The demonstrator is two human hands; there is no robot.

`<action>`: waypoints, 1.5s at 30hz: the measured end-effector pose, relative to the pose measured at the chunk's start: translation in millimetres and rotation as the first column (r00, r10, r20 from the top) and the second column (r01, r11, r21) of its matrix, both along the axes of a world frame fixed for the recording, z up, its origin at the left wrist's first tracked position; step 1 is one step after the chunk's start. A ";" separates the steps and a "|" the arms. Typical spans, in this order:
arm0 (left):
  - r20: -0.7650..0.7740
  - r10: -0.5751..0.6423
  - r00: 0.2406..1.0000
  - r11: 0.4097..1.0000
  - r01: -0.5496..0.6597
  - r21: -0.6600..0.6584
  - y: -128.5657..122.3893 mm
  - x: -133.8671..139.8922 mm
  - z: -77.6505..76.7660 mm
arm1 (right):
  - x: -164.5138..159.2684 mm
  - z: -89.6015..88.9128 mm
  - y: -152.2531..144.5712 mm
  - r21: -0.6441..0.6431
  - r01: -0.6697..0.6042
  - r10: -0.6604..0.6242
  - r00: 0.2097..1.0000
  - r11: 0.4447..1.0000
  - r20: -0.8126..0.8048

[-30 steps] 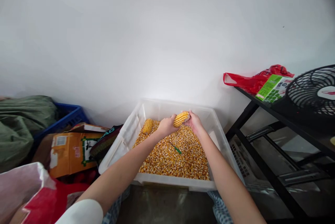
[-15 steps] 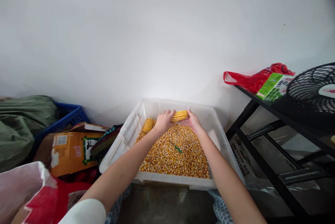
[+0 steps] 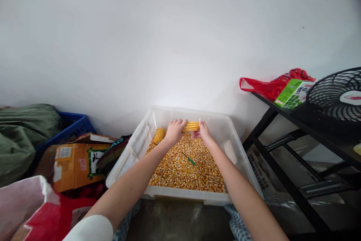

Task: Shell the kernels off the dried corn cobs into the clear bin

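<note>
A yellow corn cob (image 3: 191,126) lies level between my two hands, above a bed of loose corn kernels (image 3: 194,175). My left hand (image 3: 175,129) is wrapped round its left end. At the other end, my right hand (image 3: 203,132) grips the cob with thumb and fingers. Another corn cob (image 3: 159,135) rests on the kernels left of my left hand. A screwdriver-like tool with a green handle (image 3: 191,161) and thin shaft lies on the kernels below my hands. All of this is inside a translucent plastic tub (image 3: 242,158).
A black rack (image 3: 282,173) on the right carries a red plastic bag (image 3: 270,87), a green-and-white box (image 3: 293,94) and a fan (image 3: 338,94). To the left are an orange carton (image 3: 76,165), a blue crate (image 3: 72,124) and a red-and-white bag (image 3: 47,211). A white wall (image 3: 169,38) rises behind.
Both hands and the cob have shifted slightly left and a little lower. The fingers of my right hand are more curled around the cob's end. The green-handled tool lies as before.
</note>
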State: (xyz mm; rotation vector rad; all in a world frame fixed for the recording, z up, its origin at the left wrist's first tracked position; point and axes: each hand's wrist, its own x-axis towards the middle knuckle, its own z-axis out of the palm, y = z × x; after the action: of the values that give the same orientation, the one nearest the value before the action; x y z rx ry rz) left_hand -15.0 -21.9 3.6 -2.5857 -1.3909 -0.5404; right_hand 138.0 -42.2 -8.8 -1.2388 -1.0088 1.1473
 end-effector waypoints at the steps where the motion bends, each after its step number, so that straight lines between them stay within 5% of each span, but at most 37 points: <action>1: 0.000 0.004 1.000 1.000 -0.004 -0.004 -0.1 0.3 -0.3 | -0.3 0.5 -0.5 -0.008 0.005 -0.005 1.000 1.000 0.000; 7: -0.003 -0.013 1.000 1.000 0.013 0.003 0.0 2.8 -3.6 | 9.6 2.6 -0.5 -0.063 0.003 0.005 0.991 0.998 0.130; 22: -0.133 -0.054 0.990 0.998 0.057 0.016 2.5 4.3 -18.0 | 20.2 -26.4 13.3 -0.163 0.015 0.037 0.949 0.986 0.312; 32: -0.135 -0.050 0.990 0.999 0.049 -0.015 3.5 3.0 -19.5 | 11.1 -38.0 17.2 -0.136 0.122 -0.091 0.973 0.983 0.212; 39: 0.054 0.096 0.994 0.995 -0.094 -0.046 9.0 -5.0 -12.5 | 18.8 -28.4 17.5 -0.131 0.089 -0.080 0.994 0.987 0.072; 45: 0.161 0.059 0.985 0.998 -0.059 -0.002 12.9 -15.8 -8.5 | 20.2 -20.2 16.3 -0.040 0.145 -0.143 0.988 0.989 0.065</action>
State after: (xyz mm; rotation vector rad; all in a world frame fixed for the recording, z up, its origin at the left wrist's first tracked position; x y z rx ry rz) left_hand -30.8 -9.0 -4.9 -2.5383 -1.5083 -0.7566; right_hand 158.2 -25.9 -28.9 -1.3674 -0.9282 1.0290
